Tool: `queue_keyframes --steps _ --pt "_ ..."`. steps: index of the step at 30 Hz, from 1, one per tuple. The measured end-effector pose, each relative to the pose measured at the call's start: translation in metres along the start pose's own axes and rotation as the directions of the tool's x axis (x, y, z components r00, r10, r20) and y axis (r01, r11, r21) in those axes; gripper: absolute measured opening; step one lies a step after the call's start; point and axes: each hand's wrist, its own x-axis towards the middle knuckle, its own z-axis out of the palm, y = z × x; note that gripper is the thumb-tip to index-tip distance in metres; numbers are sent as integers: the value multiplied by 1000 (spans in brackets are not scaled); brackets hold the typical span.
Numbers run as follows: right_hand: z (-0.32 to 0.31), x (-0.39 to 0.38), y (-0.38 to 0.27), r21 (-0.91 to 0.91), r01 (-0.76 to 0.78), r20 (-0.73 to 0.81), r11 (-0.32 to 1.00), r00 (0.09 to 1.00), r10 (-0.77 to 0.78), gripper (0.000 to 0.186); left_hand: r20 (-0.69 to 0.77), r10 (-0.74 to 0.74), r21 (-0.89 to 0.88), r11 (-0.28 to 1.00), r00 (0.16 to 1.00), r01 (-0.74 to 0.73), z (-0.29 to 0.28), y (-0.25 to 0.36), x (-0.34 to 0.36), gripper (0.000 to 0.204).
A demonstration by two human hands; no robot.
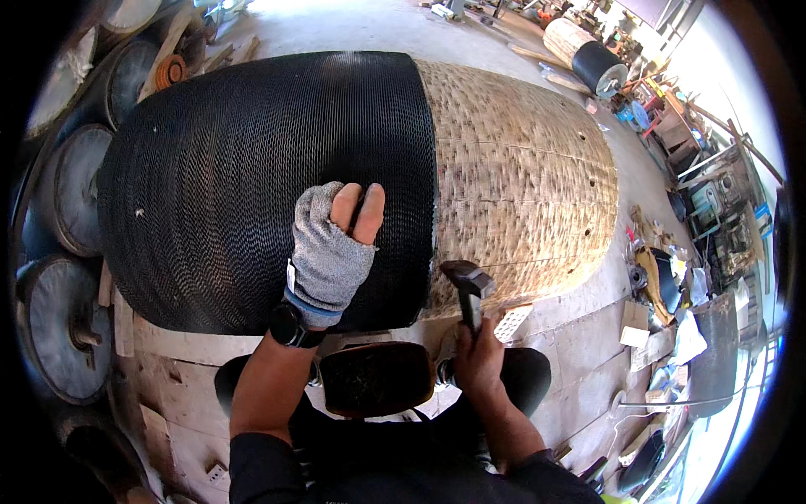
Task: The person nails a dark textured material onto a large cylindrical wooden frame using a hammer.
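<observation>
Drum (520,176) lying in front; apparently approx. half done, black ribbed covering (235,185) on L, R bare; R hand (481,361), fingers gripping hammer (470,284); gloved L hand (332,256) over covering, fingers part-curled, grip unclear.

From here the black covering (252,168) looks ridged and faintly glossy, the tan drum (516,176) rough, woody, the glove (330,267) matt cloth, the hammer head (468,278) dull metal.

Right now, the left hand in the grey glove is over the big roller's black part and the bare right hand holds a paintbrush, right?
Not quite: the bare right hand holds a hammer, not a paintbrush, as the head view shows. The left hand, in the grey glove, is over the black part of the big roller.
</observation>
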Motion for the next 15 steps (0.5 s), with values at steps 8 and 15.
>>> queue_keyframes --steps 8,15 --pt "-11 4 -16 61 -5 9 998 1000 5 22 -23 -37 23 999 999 37 1 0 6 42" --pt "-23 -14 -2 278 425 -342 861 882 -325 20 35 -66 100 993 997 62 -2 5 12 36"
